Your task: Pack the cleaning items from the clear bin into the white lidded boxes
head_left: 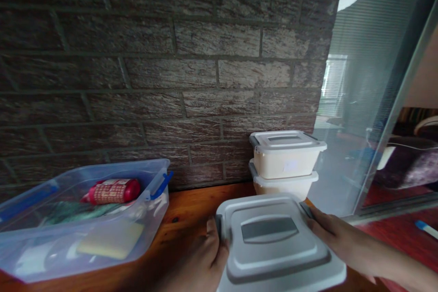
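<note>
A storage box with a light grey lid (pixel 273 260) and a darker grey panel in the lid's middle is close in front of me at the lower right. My left hand (pixel 207 255) is closed on its left side, by the dark clip. On the opposite side my right hand (pixel 328 230) grips the edge near the other clip, with some of its fingers hidden. The box's underside does not show, so I cannot tell whether it rests on the wooden table (pixel 191 207). Just behind it stand two stacked cream boxes (pixel 285 164) with grey lids.
At the left sits a lidless clear plastic bin (pixel 160 205) with blue clips, holding a red bottle (pixel 114 190), green cloth (pixel 73 211) and a yellow item (pixel 111 237). A brick wall (pixel 219 73) rises behind the table. To the right is a glass panel (pixel 356 100).
</note>
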Demonstrator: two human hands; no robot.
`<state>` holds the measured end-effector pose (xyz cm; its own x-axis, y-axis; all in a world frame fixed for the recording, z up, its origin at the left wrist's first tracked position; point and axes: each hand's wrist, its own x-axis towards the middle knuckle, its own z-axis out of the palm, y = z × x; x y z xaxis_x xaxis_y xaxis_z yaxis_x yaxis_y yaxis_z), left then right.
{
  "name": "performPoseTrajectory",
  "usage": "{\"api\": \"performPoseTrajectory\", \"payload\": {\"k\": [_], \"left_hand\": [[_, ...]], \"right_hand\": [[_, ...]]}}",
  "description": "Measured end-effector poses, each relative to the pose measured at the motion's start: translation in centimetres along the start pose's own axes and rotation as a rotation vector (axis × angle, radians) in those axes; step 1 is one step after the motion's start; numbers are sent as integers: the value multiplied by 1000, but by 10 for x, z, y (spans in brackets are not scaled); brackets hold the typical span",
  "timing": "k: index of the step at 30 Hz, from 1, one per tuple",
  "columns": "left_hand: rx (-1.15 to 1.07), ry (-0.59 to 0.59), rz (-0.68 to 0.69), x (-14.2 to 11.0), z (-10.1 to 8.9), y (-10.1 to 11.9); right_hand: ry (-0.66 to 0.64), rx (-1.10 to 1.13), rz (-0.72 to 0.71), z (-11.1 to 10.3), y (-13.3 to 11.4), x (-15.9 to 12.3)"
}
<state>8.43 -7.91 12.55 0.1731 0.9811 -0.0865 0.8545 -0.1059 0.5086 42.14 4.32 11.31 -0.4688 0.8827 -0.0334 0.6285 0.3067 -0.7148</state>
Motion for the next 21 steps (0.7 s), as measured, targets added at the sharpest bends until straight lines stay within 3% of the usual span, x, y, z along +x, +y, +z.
{"api": "performPoseTrajectory", "payload": {"k": [2, 13, 17, 21], "left_hand": [[10, -31, 21, 6, 6, 4], [-151, 55, -60, 53, 47, 28], [-129, 16, -25, 58, 52, 33], [-100, -80, 97, 59, 58, 31]], "right_hand": [[25, -11, 17, -6, 9, -4], [113, -165, 124, -35, 48, -14], [137, -189, 106, -42, 58, -16], [125, -268, 62, -51, 71, -16]]}}
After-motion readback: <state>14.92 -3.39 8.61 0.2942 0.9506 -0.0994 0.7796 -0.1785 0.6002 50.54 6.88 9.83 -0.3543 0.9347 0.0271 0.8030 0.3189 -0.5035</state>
